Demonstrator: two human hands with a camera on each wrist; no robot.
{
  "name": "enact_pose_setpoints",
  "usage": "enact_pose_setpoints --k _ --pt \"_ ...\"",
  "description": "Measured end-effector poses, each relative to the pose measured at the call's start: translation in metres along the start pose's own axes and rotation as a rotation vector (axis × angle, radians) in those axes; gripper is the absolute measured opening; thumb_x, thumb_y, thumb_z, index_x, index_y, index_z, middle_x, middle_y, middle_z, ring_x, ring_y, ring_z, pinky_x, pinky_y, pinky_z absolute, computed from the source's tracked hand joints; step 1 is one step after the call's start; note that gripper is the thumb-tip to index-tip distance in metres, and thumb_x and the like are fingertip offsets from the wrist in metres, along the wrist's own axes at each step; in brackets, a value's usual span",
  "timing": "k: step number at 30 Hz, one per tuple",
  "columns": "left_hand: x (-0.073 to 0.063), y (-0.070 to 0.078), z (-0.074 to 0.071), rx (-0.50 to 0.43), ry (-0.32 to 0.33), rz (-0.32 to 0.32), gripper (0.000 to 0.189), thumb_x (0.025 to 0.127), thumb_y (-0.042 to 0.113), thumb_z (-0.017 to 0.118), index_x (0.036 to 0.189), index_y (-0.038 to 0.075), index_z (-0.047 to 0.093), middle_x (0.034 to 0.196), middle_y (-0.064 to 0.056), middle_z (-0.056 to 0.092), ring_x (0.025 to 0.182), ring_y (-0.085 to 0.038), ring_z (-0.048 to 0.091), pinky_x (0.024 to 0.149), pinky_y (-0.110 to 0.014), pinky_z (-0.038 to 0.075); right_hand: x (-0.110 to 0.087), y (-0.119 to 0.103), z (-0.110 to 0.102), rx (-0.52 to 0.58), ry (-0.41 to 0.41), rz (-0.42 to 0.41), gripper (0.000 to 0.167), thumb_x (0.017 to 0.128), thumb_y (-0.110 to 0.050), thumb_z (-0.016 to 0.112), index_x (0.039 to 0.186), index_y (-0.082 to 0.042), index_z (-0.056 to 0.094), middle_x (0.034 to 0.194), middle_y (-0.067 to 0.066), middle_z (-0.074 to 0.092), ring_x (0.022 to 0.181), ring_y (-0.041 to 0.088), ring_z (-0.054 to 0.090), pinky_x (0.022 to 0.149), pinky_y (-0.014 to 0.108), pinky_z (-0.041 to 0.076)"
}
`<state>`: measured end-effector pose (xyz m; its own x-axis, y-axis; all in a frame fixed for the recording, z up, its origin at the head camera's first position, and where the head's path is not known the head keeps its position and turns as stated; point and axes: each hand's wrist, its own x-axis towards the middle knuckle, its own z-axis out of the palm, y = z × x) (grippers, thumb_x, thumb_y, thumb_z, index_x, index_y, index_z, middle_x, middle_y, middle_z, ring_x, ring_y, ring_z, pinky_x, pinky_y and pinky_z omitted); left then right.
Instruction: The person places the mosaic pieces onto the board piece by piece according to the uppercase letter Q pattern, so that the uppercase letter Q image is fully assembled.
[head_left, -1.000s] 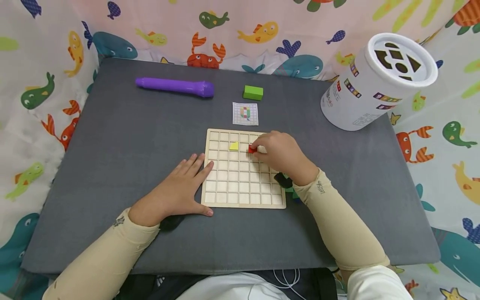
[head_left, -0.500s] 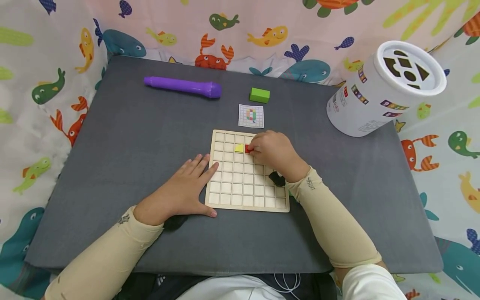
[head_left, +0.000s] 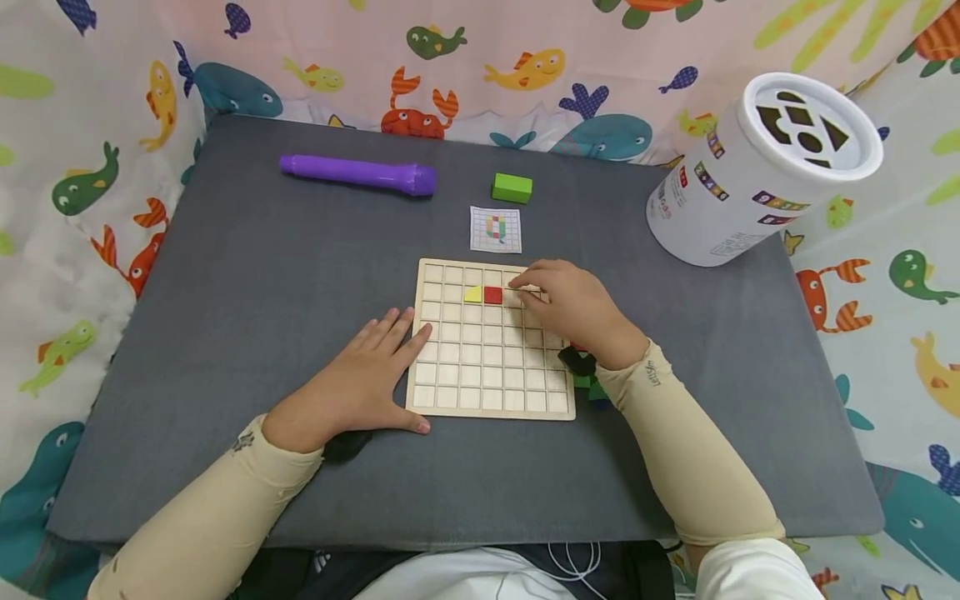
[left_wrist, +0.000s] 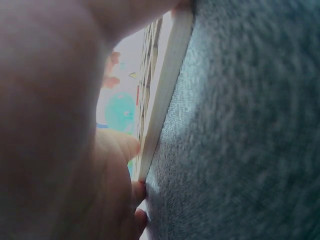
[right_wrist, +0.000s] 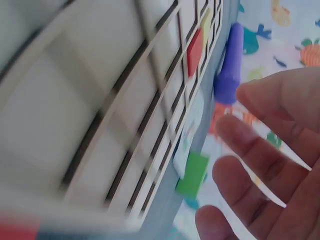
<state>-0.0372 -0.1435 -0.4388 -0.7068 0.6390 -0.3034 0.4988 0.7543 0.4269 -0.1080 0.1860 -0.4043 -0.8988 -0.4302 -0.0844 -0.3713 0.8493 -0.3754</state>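
Note:
A wooden grid board (head_left: pixel 468 377) lies on the grey table, with a yellow piece (head_left: pixel 473 293) and a red square block (head_left: pixel 492 295) side by side in its upper cells. My left hand (head_left: pixel 352 387) lies with spread fingers at the board's left edge, thumb by the lower corner. Over the upper right cells hovers my right hand (head_left: pixel 573 304), just right of the red block. In the right wrist view its fingers (right_wrist: pixel 232 175) are loosely bent and hold nothing. Several green blocks (head_left: pixel 582 382) show partly beside the board, mostly hidden under the right wrist.
A small printed card (head_left: pixel 495 230) with a coloured grid pattern lies behind the board, a green block (head_left: pixel 512 187) beyond it. A purple tube (head_left: pixel 358 173) with a wider end lies at the back left. A white bucket (head_left: pixel 757 183) with shaped lid holes stands at the back right.
The right hand has set the red block in the cell beside the yellow piece, let go and drawn back to the right. The left hand stays at the board's edge.

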Motion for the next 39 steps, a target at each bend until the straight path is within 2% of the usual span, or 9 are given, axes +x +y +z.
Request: enact_pose_setpoints --k 3,8,11,13,19,23,28,35,39 --pt "-0.001 -0.002 0.001 0.002 0.005 -0.001 0.135 0.076 0.075 0.084 0.173 0.010 0.014 0.177 -0.019 -0.001 0.163 -0.038 -0.003 0.129 -0.055 0.004 -0.016 0.015 -0.008 0.043 0.011 0.048 0.026 0.106 -0.018 0.065 0.128 -0.013 0.079 0.129 0.008 0.071 0.110 0.027 0.065 0.092 0.048 0.055" --pt "-0.003 -0.005 0.000 -0.002 0.005 -0.005 0.134 0.077 0.075 0.083 0.173 0.010 0.014 0.177 -0.019 -0.001 0.163 -0.039 -0.002 0.129 -0.056 0.005 -0.046 0.037 -0.018 0.052 0.008 0.111 0.027 0.106 -0.014 0.061 0.127 -0.010 0.079 0.126 0.008 0.071 0.099 0.026 0.061 0.083 0.046 0.054" --pt "-0.003 -0.006 0.000 0.004 0.002 -0.013 0.134 0.078 0.075 0.082 0.173 0.010 0.013 0.177 -0.019 -0.001 0.163 -0.038 -0.003 0.129 -0.056 0.004 -0.061 0.045 -0.020 0.033 -0.007 0.120 0.027 0.105 -0.012 0.062 0.125 -0.010 0.080 0.126 0.008 0.073 0.096 0.025 0.061 0.077 0.044 0.051" --pt "-0.004 -0.007 0.000 0.007 0.002 -0.020 0.134 0.078 0.075 0.082 0.173 0.010 0.013 0.177 -0.019 -0.001 0.163 -0.039 -0.003 0.129 -0.056 0.005 -0.071 0.048 -0.020 0.018 -0.019 0.118 0.026 0.103 -0.012 0.065 0.123 -0.012 0.081 0.125 0.007 0.073 0.096 0.024 0.062 0.077 0.043 0.051" --pt "-0.006 -0.007 0.002 0.001 0.006 -0.027 0.134 0.078 0.074 0.083 0.172 0.009 0.015 0.177 -0.020 0.001 0.163 -0.040 -0.001 0.129 -0.058 0.006 -0.100 0.049 -0.012 0.002 -0.063 0.125 0.019 0.099 -0.018 0.075 0.114 -0.013 0.085 0.107 0.001 0.077 0.090 0.021 0.065 0.079 0.044 0.056" --pt "-0.004 -0.006 0.003 0.004 0.009 -0.020 0.134 0.077 0.075 0.083 0.172 0.009 0.016 0.177 -0.021 0.003 0.162 -0.041 0.000 0.129 -0.058 0.007 -0.117 0.050 -0.005 -0.014 -0.074 0.155 0.013 0.096 -0.021 0.080 0.106 -0.015 0.086 0.094 -0.004 0.076 0.080 0.014 0.064 0.072 0.042 0.056" --pt "-0.001 -0.004 0.004 0.006 0.012 -0.014 0.134 0.077 0.076 0.082 0.172 0.009 0.016 0.177 -0.021 0.003 0.163 -0.041 0.000 0.129 -0.058 0.007 -0.127 0.053 0.000 -0.033 -0.042 0.133 0.008 0.093 -0.017 0.083 0.101 -0.015 0.085 0.081 -0.008 0.066 0.071 0.013 0.055 0.064 0.037 0.048" --pt "0.001 0.000 0.003 0.013 0.007 -0.011 0.134 0.077 0.075 0.083 0.172 0.009 0.016 0.177 -0.021 0.002 0.163 -0.040 0.000 0.129 -0.058 0.007 -0.135 0.055 0.002 -0.071 0.004 0.079 0.013 0.090 -0.014 0.085 0.103 -0.014 0.085 0.096 -0.002 0.074 0.078 0.016 0.062 0.071 0.041 0.055" --pt "0.004 0.002 0.003 0.015 0.002 -0.007 0.134 0.077 0.075 0.083 0.172 0.009 0.016 0.177 -0.020 0.002 0.163 -0.040 0.000 0.129 -0.058 0.006 -0.139 0.056 0.002 -0.060 0.016 0.076 0.014 0.090 -0.009 0.083 0.104 -0.012 0.085 0.096 0.000 0.074 0.078 0.017 0.062 0.070 0.040 0.055"
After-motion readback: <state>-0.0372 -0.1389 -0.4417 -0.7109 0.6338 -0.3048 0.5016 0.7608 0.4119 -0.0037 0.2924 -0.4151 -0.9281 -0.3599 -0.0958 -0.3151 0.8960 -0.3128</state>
